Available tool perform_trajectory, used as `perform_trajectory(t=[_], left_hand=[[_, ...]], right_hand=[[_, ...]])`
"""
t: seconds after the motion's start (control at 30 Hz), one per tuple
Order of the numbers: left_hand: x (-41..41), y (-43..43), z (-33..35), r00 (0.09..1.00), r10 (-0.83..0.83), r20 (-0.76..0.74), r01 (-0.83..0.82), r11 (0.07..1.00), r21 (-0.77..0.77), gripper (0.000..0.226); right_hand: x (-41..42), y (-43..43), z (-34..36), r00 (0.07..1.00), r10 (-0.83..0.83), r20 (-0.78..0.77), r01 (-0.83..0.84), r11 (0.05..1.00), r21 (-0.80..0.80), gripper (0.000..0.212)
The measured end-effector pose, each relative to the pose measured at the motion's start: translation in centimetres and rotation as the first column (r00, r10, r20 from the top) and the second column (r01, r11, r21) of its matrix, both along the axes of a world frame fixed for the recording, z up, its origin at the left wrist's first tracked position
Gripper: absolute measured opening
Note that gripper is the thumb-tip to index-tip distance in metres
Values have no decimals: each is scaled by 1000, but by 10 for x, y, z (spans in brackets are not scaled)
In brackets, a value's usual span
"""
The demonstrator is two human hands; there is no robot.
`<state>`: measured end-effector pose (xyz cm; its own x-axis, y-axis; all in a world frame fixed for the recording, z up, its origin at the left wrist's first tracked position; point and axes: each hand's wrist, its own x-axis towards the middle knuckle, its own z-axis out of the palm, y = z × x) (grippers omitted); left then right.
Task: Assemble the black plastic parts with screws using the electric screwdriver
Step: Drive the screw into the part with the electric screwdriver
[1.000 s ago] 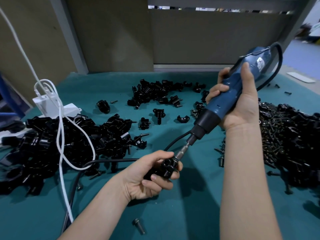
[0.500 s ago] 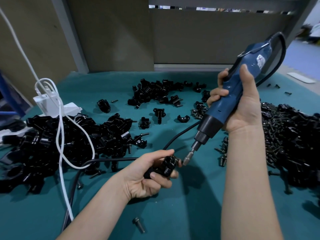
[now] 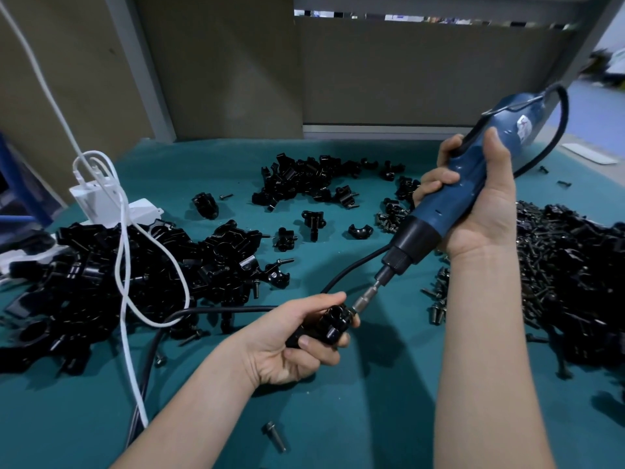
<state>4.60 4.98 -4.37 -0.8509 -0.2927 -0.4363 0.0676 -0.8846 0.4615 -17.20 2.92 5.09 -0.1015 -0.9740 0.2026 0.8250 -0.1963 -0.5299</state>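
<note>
Black plastic part (image 3: 329, 324) sits in the left hand (image 3: 291, 343), low in the middle of the view and just above the tabletop (image 3: 372, 411). The fingers curl under and around it, and the thumb lies along its top. The right hand (image 3: 480, 214) is wrapped round the blue body of the electric screwdriver (image 3: 436, 214), thumb up along the near side. The tool is tilted so that its working end points down and to the left. Its bit (image 3: 367, 294) now meets the upper right end of the part; half a second ago the tip hung just clear of the part, to its right. The left hand's grip on the part looks unchanged.

A black cord (image 3: 236, 309) runs across the tabletop behind the left hand and off toward the lower left. A white cable (image 3: 123, 265) loops over a large pile of black parts (image 3: 84, 282) on the left, with a white adapter (image 3: 98, 198) behind it. A smaller pile of parts (image 3: 304, 177) lies at the back centre, with a few single pieces strewn in front of it. A dark heap of screws and parts (image 3: 575, 265) fills the right side beyond the right forearm. One loose screw (image 3: 275, 441) lies near the bottom edge, between the two forearms.
</note>
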Motion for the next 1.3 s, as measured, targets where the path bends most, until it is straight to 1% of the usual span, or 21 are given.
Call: perform_trajectory(t=[0.13, 0.27, 0.43, 0.63, 0.83, 0.93, 1.0, 1.13, 1.17, 1.3], left_hand=[[2, 2, 1, 1000, -14, -1, 14, 1000, -1, 29], [3, 2, 1, 999, -34, -34, 36, 999, 36, 35], [1, 2, 1, 999, -48, -15, 48, 999, 18, 31], [1, 4, 0, 997, -71, 3, 71, 997, -29, 32], [0, 3, -1, 998, -56, 1, 56, 998, -30, 33], [0, 3, -3, 998, -55, -7, 55, 997, -45, 34], [0, 3, -4, 999, -53, -1, 53, 997, -53, 34], [0, 3, -4, 999, -39, -5, 39, 998, -39, 33], [0, 2, -4, 999, -36, -9, 35, 999, -31, 33], [-1, 2, -5, 999, -14, -31, 14, 1000, 5, 33]], right_hand=[[6, -1, 0, 1000, -10, -17, 10, 1000, 5, 19], [5, -2, -1, 999, -12, -37, 13, 1000, 26, 19], [2, -4, -5, 999, -35, -33, 36, 998, 54, 20], [3, -8, -9, 999, 48, 19, -50, 995, 88, 24], [0, -10, -14, 990, 124, 71, -125, 992, 9, 52], [0, -11, -15, 989, 131, 65, -130, 991, -5, 55], [1, -12, -15, 990, 127, 63, -128, 992, 1, 51], [3, -13, -16, 996, 75, 55, -78, 996, 54, 24], [2, -13, -15, 997, 62, 43, -65, 996, 65, 20], [3, -12, -15, 999, 37, 20, -38, 996, 78, 17]])
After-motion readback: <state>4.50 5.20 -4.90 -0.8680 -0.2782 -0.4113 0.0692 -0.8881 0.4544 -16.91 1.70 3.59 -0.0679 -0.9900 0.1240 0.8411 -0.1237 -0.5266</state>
